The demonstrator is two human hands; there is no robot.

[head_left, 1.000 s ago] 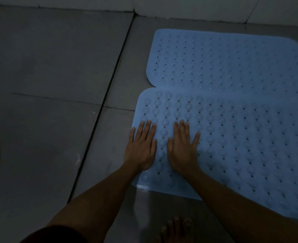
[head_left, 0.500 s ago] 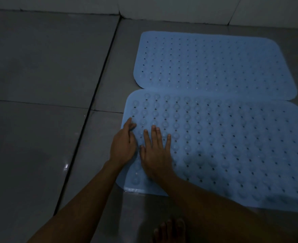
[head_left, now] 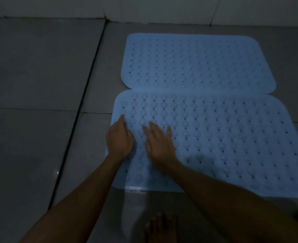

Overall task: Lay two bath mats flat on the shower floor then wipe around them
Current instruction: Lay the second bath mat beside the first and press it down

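Head view: both blue bath mats lie on the grey tiled shower floor (head_left: 39, 67)
Far mat (head_left: 197, 62): flat near the wall, its near edge meeting the near mat
Near mat (head_left: 232, 137): flat, hands on its left end
Left hand (head_left: 120, 139): index finger extended onto the mat, other fingers tucked, gripping nothing
Right hand (head_left: 159, 146): fingers spread, flat on the mat, slightly blurred
Progress: laying looks nearly finished; wiping still ahead, no cloth visible
Material: soft rubbery sheets, rounded corners, rows of holes and round bumps
Floor: smooth, glossy, dark grout lines
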